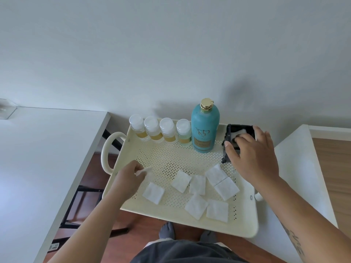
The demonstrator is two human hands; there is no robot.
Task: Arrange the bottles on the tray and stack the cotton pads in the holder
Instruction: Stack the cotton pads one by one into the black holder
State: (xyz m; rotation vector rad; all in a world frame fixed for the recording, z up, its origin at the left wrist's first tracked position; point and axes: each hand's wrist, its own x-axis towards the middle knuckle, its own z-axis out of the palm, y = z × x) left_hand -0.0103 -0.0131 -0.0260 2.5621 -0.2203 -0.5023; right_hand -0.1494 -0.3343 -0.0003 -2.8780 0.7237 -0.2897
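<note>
Cotton pad (143, 170) pinched in left hand (131, 174) over tray (190, 223); right hand (250, 152) presses pad into black holder (228, 141), fingers spread.

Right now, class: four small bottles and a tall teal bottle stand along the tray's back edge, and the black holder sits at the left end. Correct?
Not quite. The head view shows the black holder at the right end, beside the tall teal bottle, under the right hand. The rest holds.

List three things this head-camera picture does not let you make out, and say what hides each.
- How many pads lie in the black holder: the right hand covers its opening.
- The tray right handle: the right forearm hides most of it.
- The teal bottle label text: too small and blurred.
- The glass object at the left edge: cut off.
</note>
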